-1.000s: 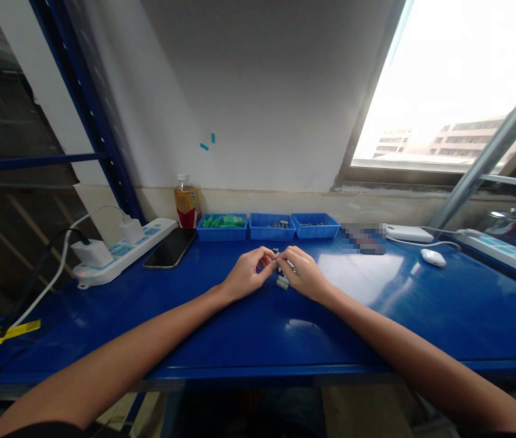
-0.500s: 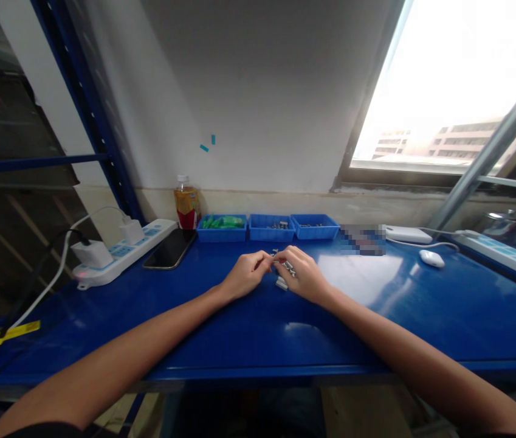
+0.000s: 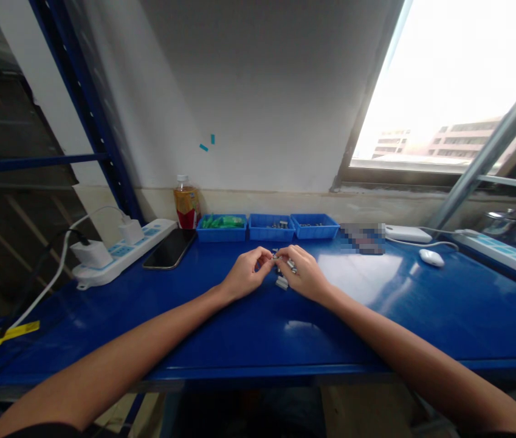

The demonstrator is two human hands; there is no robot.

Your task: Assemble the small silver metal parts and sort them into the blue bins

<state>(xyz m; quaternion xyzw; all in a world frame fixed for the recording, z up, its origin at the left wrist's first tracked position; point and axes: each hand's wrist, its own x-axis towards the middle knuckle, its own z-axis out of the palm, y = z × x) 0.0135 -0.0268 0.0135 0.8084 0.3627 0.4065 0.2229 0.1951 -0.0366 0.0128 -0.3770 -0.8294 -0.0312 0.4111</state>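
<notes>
Over the middle of the blue table [image 3: 258,328], my left hand [image 3: 249,272] and my right hand [image 3: 302,272] meet almost fingertip to fingertip. Both have thumb and fingers pinched together around something small, which the fingers mostly hide. A few small grey metal parts [image 3: 282,283] lie on the table just below the fingertips. More small metal pieces [image 3: 291,265] show under and beside my right fingers, partly covered by that hand. Their exact kind is too small to make out.
Three blue bins stand along the wall: one with green packets [image 3: 223,222], a middle bin [image 3: 271,234] and a right bin [image 3: 315,232], both with small metal parts. A phone [image 3: 169,249], power strip [image 3: 152,232] and drink bottle [image 3: 187,207] are left; an earbud case [image 3: 431,258] lies right.
My fingers have shifted slightly at the pinch, and the thumbs sit a little differently. Both arms and the things on the table stay in place.
</notes>
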